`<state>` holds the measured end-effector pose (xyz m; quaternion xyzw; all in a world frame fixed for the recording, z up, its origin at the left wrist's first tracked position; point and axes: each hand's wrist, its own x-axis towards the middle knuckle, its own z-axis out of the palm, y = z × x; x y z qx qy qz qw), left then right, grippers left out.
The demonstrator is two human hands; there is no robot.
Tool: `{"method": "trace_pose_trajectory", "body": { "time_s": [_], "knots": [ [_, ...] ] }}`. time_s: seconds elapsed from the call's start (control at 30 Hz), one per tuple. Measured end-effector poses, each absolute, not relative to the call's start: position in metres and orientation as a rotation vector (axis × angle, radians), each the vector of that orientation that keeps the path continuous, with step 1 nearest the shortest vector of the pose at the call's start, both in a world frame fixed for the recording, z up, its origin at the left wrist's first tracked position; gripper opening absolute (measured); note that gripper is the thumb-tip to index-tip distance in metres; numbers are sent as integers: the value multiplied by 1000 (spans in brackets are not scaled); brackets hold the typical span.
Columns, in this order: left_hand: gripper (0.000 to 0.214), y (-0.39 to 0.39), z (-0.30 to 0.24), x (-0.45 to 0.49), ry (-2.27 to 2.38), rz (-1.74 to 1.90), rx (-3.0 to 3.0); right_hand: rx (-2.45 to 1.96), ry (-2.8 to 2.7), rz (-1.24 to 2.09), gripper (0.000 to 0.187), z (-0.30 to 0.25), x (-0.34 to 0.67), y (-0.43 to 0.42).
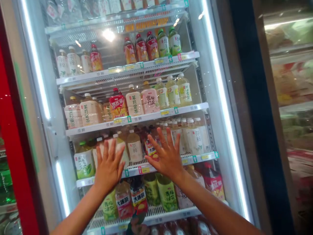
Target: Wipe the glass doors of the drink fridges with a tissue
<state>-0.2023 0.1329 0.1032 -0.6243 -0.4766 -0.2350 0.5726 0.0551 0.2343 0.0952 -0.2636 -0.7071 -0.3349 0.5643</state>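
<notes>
2 bare arms point(79, 207) stretch forward, left hand point(107, 173) and right hand point(169, 160) raised, fingers point(111, 150) spread.

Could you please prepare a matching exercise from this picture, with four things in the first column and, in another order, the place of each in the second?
Column one
1. Person's bare left hand
2. Person's bare right hand
3. Pair of green-capped plastic bottles with white-and-green labels
4. Dark-blue upright panel

Column two
A. At the right end of a white shelf, beside red-capped bottles
B. Fingers spread, right of the other hand
C. Outside the lit shelves, to their right
D. Fingers spread, left of the other hand

Right pairs: 1-D, 2-B, 3-A, 4-C
</notes>
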Motion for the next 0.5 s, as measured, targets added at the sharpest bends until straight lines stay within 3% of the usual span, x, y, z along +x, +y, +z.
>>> {"method": "trace_pose_trajectory", "body": {
  "time_s": [0.13,0.33,0.5],
  "knots": [
    [83,107,53,-249,-973,-320,-1622,-560,-1761,-872,95,107,23,226],
    [78,108,148,-296,-1270,-718,-1366,-590,-1805,-970,99,130,9,231],
    [82,105,108,-283,-1007,-497,-1580,-642,-1833,-1005,105,135,10,228]
  ]
}}
